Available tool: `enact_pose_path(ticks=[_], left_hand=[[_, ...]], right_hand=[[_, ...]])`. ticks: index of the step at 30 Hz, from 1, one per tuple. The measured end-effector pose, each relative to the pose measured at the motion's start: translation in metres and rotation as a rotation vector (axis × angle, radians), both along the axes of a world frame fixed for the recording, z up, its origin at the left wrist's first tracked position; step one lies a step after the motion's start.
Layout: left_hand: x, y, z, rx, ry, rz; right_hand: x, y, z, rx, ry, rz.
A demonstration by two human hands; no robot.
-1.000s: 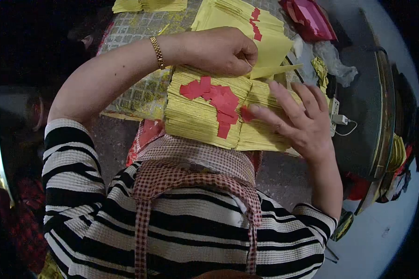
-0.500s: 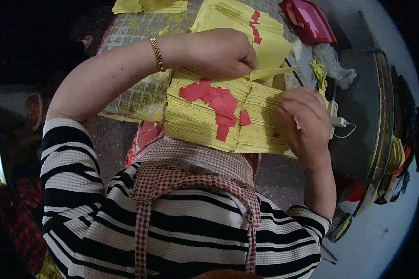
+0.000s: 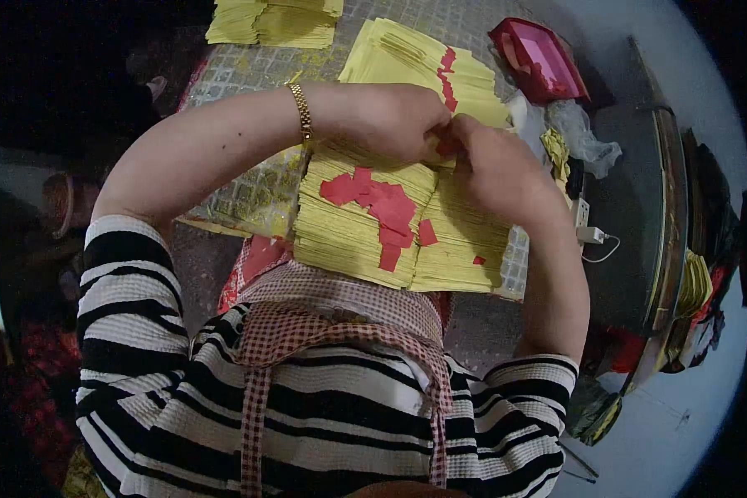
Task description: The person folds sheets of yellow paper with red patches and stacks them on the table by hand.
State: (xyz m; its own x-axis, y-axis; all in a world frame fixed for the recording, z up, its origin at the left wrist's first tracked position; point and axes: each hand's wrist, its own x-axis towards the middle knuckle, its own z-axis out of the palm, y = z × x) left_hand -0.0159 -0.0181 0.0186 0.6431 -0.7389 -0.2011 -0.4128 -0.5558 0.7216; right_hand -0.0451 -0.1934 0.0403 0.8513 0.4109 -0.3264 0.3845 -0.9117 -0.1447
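Over the far edge of a wide stack of yellow paper (image 3: 340, 228), both hands meet. My left hand (image 3: 394, 120), below a gold bracelet (image 3: 300, 110), has its fingers pinched together; what they grip is mostly hidden. My right hand (image 3: 498, 166) touches its fingertips, closed at a small red paper piece (image 3: 446, 148). Loose red paper squares (image 3: 394, 212) lie on the near stack. Beyond the hands is another yellow paper pile (image 3: 407, 62) with a line of red pieces (image 3: 446, 76) on it.
A pink-lined red box (image 3: 544, 62) stands at the far right, beside a clear plastic bag (image 3: 585, 137). More yellow paper (image 3: 278, 23) lies at the far left of the patterned table (image 3: 253, 66). A white plug (image 3: 591, 235) with a cable is at the right.
My right hand has moved left and away from my body to meet my left hand. The raised yellow sheet beside my left hand no longer shows, and the view has shifted slightly.
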Motion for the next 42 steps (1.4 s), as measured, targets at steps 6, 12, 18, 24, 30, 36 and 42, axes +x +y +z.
enact_pose_path(ticks=[6, 12, 18, 24, 30, 36, 42], left_hand=[[0.006, -0.005, -0.019, -0.022, -0.045, 0.044], [0.002, -0.003, -0.02, -0.164, -0.011, 0.136], [0.0, 0.0, -0.025, -0.296, 0.026, 0.205], [-0.003, -0.001, -0.017, -0.233, -0.001, 0.198], [-0.007, 0.0, -0.019, -0.344, 0.081, 0.242], [-0.005, 0.0, -0.025, -0.316, 0.061, 0.254], [-0.006, 0.0, -0.023, -0.321, 0.062, 0.211]], right_hand=[[-0.011, 0.006, 0.002, 0.077, -0.059, -0.202], [-0.012, -0.014, -0.02, 0.502, -0.151, -0.238], [-0.013, -0.011, -0.023, 0.572, -0.003, -0.365], [-0.014, -0.01, -0.029, 0.836, 0.02, -0.398], [-0.012, -0.003, -0.02, 0.851, 0.011, -0.489], [-0.015, -0.008, -0.021, 0.776, -0.043, -0.342], [-0.009, -0.007, -0.03, 0.775, -0.08, -0.307]])
